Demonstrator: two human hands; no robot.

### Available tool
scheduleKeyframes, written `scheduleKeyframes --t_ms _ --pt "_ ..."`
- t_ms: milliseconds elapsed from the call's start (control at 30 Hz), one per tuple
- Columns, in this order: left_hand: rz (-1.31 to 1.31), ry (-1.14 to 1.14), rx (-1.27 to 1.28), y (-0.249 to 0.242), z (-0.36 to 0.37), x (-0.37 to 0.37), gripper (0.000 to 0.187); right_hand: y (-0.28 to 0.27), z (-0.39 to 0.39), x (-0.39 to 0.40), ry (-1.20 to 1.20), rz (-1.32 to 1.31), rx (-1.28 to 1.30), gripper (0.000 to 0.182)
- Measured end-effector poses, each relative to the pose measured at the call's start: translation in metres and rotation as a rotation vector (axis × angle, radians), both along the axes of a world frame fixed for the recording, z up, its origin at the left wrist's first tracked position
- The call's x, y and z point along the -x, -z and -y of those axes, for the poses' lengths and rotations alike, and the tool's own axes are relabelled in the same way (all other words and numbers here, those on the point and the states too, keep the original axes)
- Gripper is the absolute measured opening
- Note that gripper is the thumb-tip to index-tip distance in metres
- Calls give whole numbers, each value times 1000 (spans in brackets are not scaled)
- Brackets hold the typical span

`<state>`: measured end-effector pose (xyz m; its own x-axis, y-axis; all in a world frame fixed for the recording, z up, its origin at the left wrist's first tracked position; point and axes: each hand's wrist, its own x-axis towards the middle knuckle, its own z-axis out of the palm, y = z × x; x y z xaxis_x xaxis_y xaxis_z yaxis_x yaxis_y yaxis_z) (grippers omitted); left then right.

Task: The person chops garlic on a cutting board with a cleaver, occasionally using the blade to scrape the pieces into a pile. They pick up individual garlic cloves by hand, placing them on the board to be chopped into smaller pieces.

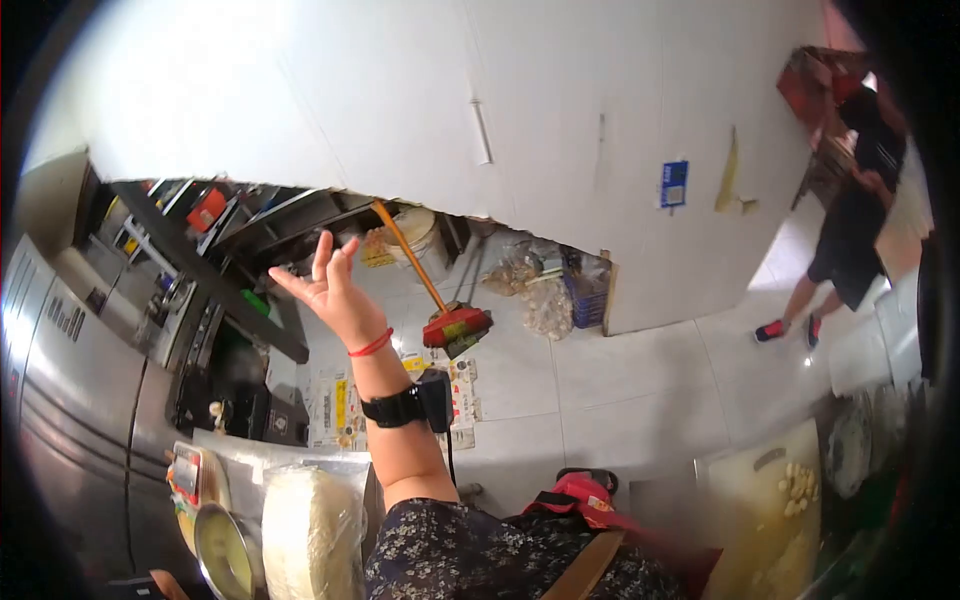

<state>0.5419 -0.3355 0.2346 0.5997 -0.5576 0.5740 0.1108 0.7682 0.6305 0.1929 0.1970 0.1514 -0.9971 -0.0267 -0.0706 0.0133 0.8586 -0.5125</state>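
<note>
Left of centre, the left hand (335, 292) is raised in mid-air, arm extended up from the patterned sleeve. Fingers spread apart, one pointing out to the side, others up and slightly bent. Red band (372, 344) at the wrist; black strap with a boxy device (434, 400) on the forearm, cable trailing down. Right hand out of view; state of its fingers cannot be told.

Broom (412, 256) nearest the left hand in view, just to its right: orange handle tilted, red head low. Behind the handle, a pale bucket (423, 240). Farther right, filled clear bags (547, 305) beside a blue crate (588, 298). Printed sheets (333, 415) lie on the tiled floor.

Lower left, metal surface (285, 446) bearing a scale (187, 472), a metal bowl (226, 550) with yellowish contents, and a thick, pale round block (305, 535) with clear wrap at its side. Lower right, a cutting board (738, 492) with small whitish pieces (797, 488); a blurred grey shape at its left, too smeared to identify. Upper right, beyond the white partition (540, 110), a person (855, 225) in dark clothes stands beside a red crate (812, 92).
</note>
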Motion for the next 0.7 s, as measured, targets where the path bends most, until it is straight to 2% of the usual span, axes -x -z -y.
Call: scheduleKeyframes --t_ms 67,133,200,233,267,300,333,367,400,433,467,533,567,633,667,700 --pt "48 117 -47 26 -1 1 88 -11 -11 -15 -29 -73 -346 45" --pt "51 217 -111 50 5 26 53 20 -53 -6 -23 18 113 51" --pt "194 402 -246 70 -1 88 40 105 -98 21 -45 -532 236 53" --pt "219 536 -266 88 3 127 40 80 -82 6 59 -275 313 49" --pt "395 726 -380 106 -1 164 37 66 -87 -1 182 29 341 50" --pt "587 907 -476 123 -9 204 35 105 -118 0 104 -238 352 50" --pt "683 1125 -492 134 -35 247 31 97 -129 -22 172 -223 413 49" --pt "734 1211 -478 137 -43 290 32 83 -116 -30 226 -218 490 49" --pt "1015 1443 -361 171 -70 333 33 67 -90 -29 309 -132 533 49" --pt "1087 1630 -265 185 -95 370 34 54 -66 -23 371 -43 593 50" --pt "1193 1774 -156 186 -130 402 33 60 -67 -23 445 -61 588 50" --pt "1405 2015 25 196 -219 424 32 94 -92 -61 336 -259 584 52" --pt "1558 1995 212 191 -250 439 33 94 -91 -68 396 -269 577 52" --pt "1615 2033 493 202 -304 467 32 93 -83 -88 485 -177 585 53" --pt "1629 2083 526 209 -325 477 32 92 -78 -99 543 -177 576 53" --pt "1625 2038 648 218 -347 485 30 91 -74 -109 541 -185 504 53"
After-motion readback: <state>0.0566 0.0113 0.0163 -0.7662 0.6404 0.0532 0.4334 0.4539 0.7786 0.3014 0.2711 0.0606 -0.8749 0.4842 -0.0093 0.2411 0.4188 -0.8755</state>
